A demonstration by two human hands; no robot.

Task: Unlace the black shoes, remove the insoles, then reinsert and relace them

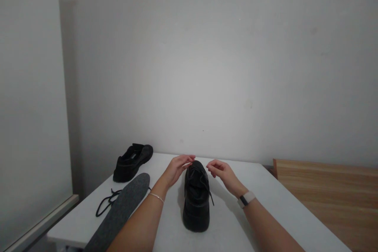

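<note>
In front of me a black lace-up shoe [196, 204] stands upright on the white table, heel towards me. A loose lace end [211, 197] hangs down its right side; other lacing near the toe is dark and hard to make out. My left hand [178, 167] is at the left of the toe, fingers stretched out, fingertips close over it; whether they touch is unclear. To the right of the toe is my right hand [221, 172], apart from the shoe, thumb and fingertips drawn together. Anything thin between them is too small to see.
A second black shoe [132, 163] sits at the table's back left. Nearer lie a grey insole-shaped piece [126, 201], partly behind my left forearm, and a loose black shoelace [103, 206]. A wall closes the table's far side; a wood-grain panel [325, 197] stands at right.
</note>
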